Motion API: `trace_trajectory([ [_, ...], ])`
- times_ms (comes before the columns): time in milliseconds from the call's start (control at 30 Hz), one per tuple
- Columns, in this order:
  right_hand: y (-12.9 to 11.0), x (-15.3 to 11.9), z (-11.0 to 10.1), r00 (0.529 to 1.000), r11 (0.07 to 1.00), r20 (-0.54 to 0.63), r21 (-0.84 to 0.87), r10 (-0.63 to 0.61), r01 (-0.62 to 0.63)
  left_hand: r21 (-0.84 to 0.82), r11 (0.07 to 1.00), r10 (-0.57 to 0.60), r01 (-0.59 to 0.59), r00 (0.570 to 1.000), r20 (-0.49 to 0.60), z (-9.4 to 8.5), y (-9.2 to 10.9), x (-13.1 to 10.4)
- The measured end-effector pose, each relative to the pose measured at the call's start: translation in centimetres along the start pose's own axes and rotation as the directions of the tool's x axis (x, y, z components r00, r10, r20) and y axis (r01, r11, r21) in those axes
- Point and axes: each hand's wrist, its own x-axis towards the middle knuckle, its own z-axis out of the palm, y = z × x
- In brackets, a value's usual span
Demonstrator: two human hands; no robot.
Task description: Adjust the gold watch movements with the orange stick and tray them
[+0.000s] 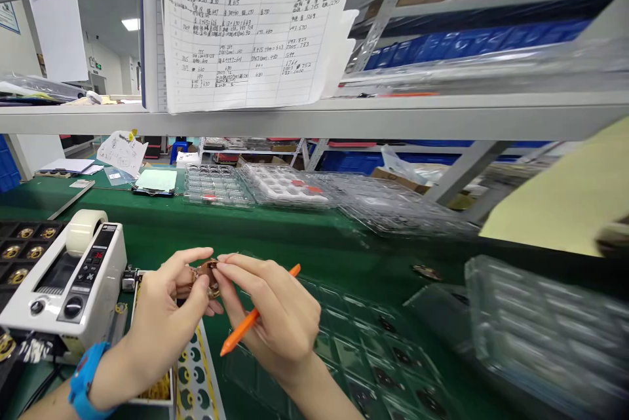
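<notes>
The left hand (pixel 164 305) is gripping a small copper-coloured part (pixel 213 284) between thumb and fingers, above the green table (pixel 162 236). The right hand (pixel 278 305) is closing around an orange stick (pixel 240 333) — its tip is pointing down and to the left — while its thumb and forefinger are meeting at the upper edge of the part; whether they are pinching it, I cannot tell. A white tape dispenser (pixel 105 269) is standing left of the hands, and a clear tray (pixel 339 336) is lying to the right.
</notes>
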Motion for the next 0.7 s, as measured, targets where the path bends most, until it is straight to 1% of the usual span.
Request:
trace_trajectory([
  [100, 0.13, -0.03, -0.04, 1.000, 1.000, -0.002, -0.008, -0.028, 0.028, 0.097, 0.991, 0.094, -0.093, 0.996, -0.007, 0.03, -0.48, -0.10],
  [167, 0.28, 0.02, -0.11, 0.999, 0.999, 0.007, -0.012, -0.050, 0.050, 0.130, 0.983, 0.135, -0.132, 0.991, -0.010, 0.09, -0.71, -0.10],
  [367, 0.46, 0.20, -0.35, 0.995, 0.996, 0.039, -0.006, -0.091, 0.091, 0.126, 0.976, 0.181, -0.176, 0.983, -0.029, 0.26, -0.63, -0.02],
  [467, 0.31, 0.17, -0.41, 0.996, 0.996, 0.037, -0.013, -0.087, 0.087, 0.136, 0.966, 0.224, -0.218, 0.974, -0.033, 0.28, -0.52, -0.11],
  [600, 0.13, -0.05, -0.30, 0.998, 0.998, -0.002, -0.015, -0.061, 0.061, 0.147, 0.954, 0.271, -0.262, 0.962, -0.041, 0.36, -0.61, -0.26],
  [700, 0.10, -0.24, -0.13, 0.996, 0.996, -0.023, -0.031, -0.090, 0.089, 0.157, 0.950, 0.279, -0.269, 0.959, -0.046, 0.47, -0.81, -0.32],
])
